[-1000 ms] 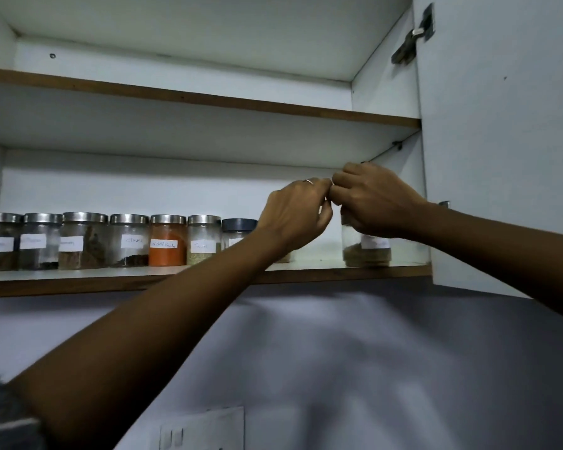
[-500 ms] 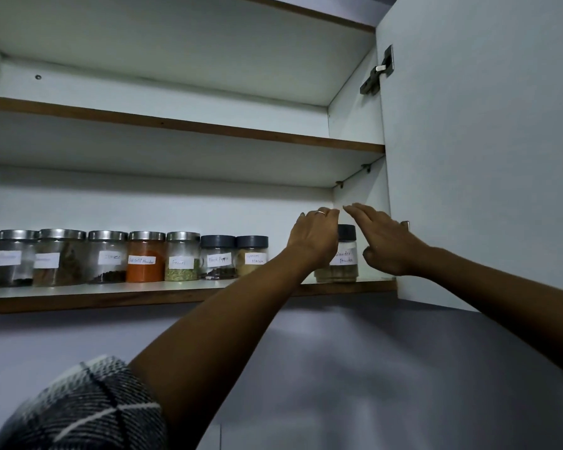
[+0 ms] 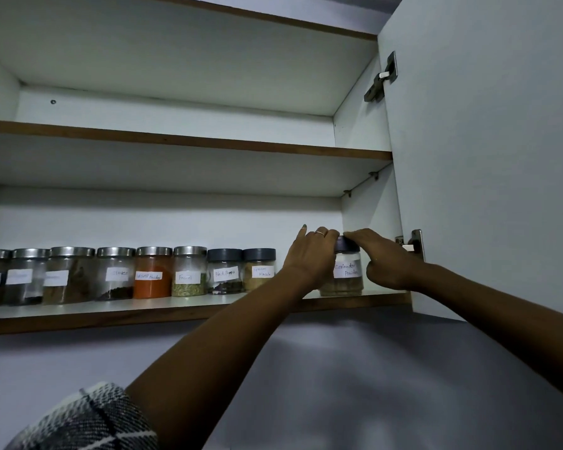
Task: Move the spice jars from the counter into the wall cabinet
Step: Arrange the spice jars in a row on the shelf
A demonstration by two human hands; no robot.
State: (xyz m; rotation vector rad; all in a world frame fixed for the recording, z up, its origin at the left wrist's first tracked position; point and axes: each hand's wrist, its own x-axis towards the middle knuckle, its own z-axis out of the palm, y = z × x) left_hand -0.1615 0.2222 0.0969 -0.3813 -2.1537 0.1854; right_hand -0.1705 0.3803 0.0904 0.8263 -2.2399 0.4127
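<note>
A: Both hands up at the lower shelf (image 3: 189, 308) of the cabinet (image 3: 176, 92). The coriander jar (image 3: 343, 275) stands upright on the boards at the far right end, close to the front edge.

B: Left hand (image 3: 309, 258) is cupped against its left side, fingers draped over the dark lid (image 3: 346, 244). Right hand (image 3: 382, 261) lies across the lid from the other side, fingers curled. Grasping, or only steadying? I can't tell, but both are touching it.

A: The risk I see: the jar sits near the lip. A careless tug as the hands pull away could tip it off the front.

B: Or a shove leftward knocks the masala jar (image 3: 260, 271). A gap separates the two, partly hidden by the left wrist.

A: Beyond that, pepper (image 3: 225, 272), fennel (image 3: 189, 272), the orange powder (image 3: 152, 273), and more steel-lidded jars running off to the left.

B: Open door (image 3: 488, 157) hangs close on the right, its hinge (image 3: 415, 243) just behind the right knuckles. Tight corner. The upper shelf (image 3: 189, 142) shows nothing on it.
</note>
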